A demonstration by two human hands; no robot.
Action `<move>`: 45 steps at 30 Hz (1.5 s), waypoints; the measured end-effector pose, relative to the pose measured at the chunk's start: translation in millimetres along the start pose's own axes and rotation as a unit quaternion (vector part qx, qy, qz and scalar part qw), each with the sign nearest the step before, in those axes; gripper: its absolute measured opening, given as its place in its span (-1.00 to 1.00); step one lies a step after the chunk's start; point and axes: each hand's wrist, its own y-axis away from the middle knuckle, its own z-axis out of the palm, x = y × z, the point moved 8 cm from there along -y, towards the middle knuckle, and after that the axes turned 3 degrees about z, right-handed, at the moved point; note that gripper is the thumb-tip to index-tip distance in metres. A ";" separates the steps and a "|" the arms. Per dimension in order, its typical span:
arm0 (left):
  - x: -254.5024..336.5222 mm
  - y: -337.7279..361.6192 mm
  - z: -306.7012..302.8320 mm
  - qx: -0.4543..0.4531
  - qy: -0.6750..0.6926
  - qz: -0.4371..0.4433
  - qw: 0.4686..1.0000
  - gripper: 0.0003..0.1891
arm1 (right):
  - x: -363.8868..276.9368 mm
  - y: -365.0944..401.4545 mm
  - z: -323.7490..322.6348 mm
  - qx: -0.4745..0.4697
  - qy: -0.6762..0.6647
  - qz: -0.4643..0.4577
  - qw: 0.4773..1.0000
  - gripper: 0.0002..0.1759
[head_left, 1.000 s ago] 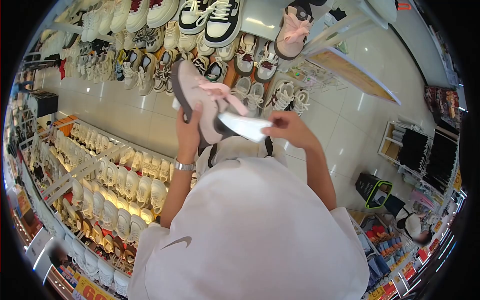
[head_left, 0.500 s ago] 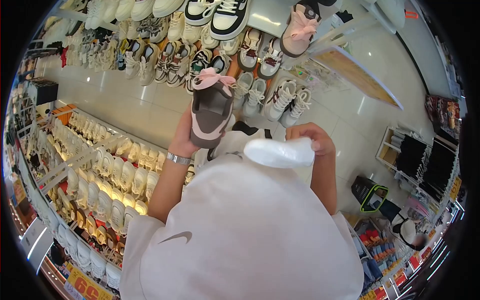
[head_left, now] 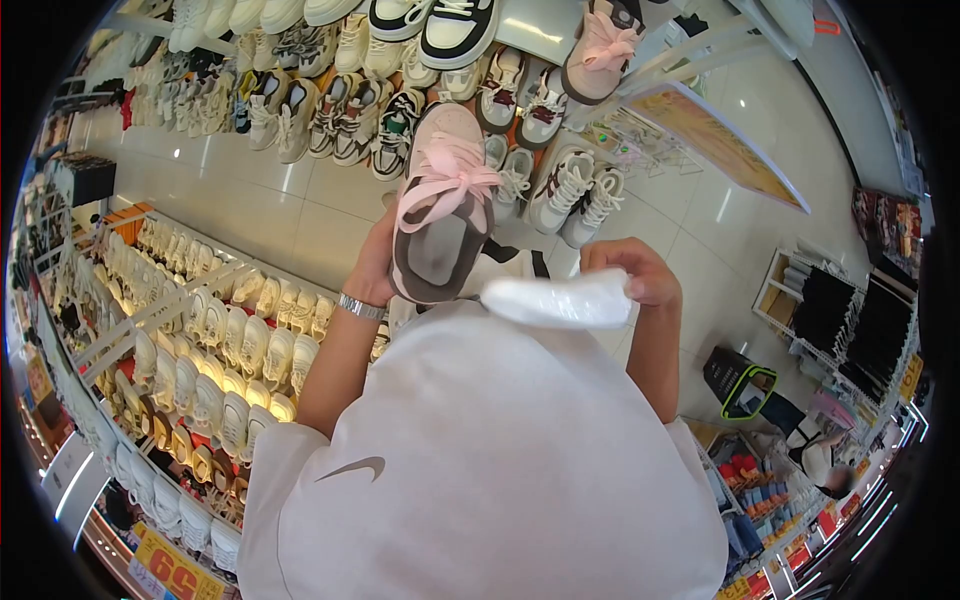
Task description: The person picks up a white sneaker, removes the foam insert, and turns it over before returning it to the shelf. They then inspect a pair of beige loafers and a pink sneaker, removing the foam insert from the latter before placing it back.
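Note:
A pink and grey-brown sneaker (head_left: 446, 190) with a large pink lace bow is in my left hand (head_left: 375, 258), gripped from its left side. Its toe points away from me and its dark opening faces up. My right hand (head_left: 640, 272) pinches the right end of a white, shiny, plastic-wrapped shoe-shaped bundle (head_left: 558, 303); what is inside I cannot make out. The bundle lies level in front of my shirt, just right of the sneaker's heel. A matching pink sneaker (head_left: 603, 50) stands on the display at the top right.
Shelves ahead hold rows of sneakers, among them a black-and-white sneaker (head_left: 458, 35). To the left runs a long rack of pale shoes (head_left: 215, 330). A framed board (head_left: 725, 135) juts out at the right. A black basket (head_left: 738, 382) is near another person (head_left: 815, 455).
My left hand has tipped and raised the sneaker, so its bow and toe now show. My right hand and the white bundle have shifted slightly.

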 end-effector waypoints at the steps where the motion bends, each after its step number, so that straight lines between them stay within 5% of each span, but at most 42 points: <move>1: 0.4 1.5 2.7 0.001 -0.006 0.000 1.000 -0.45 | -2.8 -0.9 -1.9 0.023 0.011 -0.005 1.000 -0.40; 7: 10.4 5.2 20.6 0.076 -0.177 0.070 0.979 -0.46 | -20.5 -3.7 4.9 0.177 0.189 0.103 0.960 -0.66; 13: 24.6 0.6 17.7 0.101 -0.197 0.159 0.962 -0.45 | -39.1 -13.9 25.3 0.271 0.295 0.019 0.916 -0.66; 19: 40.0 8.9 30.0 0.131 -0.356 0.232 0.896 -0.37 | -16.8 -26.1 20.2 0.291 0.286 0.118 0.906 -0.73; 23: 35.1 -1.0 32.6 0.131 -0.309 0.239 0.911 -0.32 | -5.8 -45.7 19.8 0.340 0.275 0.038 0.898 -0.75; 26: 28.0 -5.6 42.9 0.109 -0.401 0.205 0.886 -0.38 | 6.6 -63.5 29.7 0.379 0.267 0.024 0.886 -0.75; 29: 29.5 -9.9 44.6 0.108 -0.327 0.184 0.921 -0.39 | -0.2 -65.7 32.2 0.370 0.183 -0.030 0.910 -0.75; 33: 26.0 -15.7 47.4 0.101 -0.282 0.152 0.942 -0.40 | -16.6 -53.1 23.8 0.492 0.345 -0.090 0.794 -0.69; 36: 15.0 -25.0 37.3 0.080 -0.271 0.113 0.952 -0.37 | -24.0 -61.1 10.2 0.535 0.412 -0.027 0.737 -0.56; 40: 17.4 -26.7 44.5 0.013 -0.147 0.031 0.989 -0.41 | -27.3 -81.4 9.0 0.458 0.345 0.027 0.819 -0.60; 44: 21.9 -30.6 31.0 0.000 0.003 -0.005 1.000 -0.38 | -0.7 -75.5 -13.5 0.476 0.121 -0.106 0.864 -0.75; 45: 22.7 -29.5 33.8 -0.027 0.029 -0.018 0.999 -0.35 | -5.1 -75.8 -7.2 0.440 0.173 -0.133 0.871 -0.73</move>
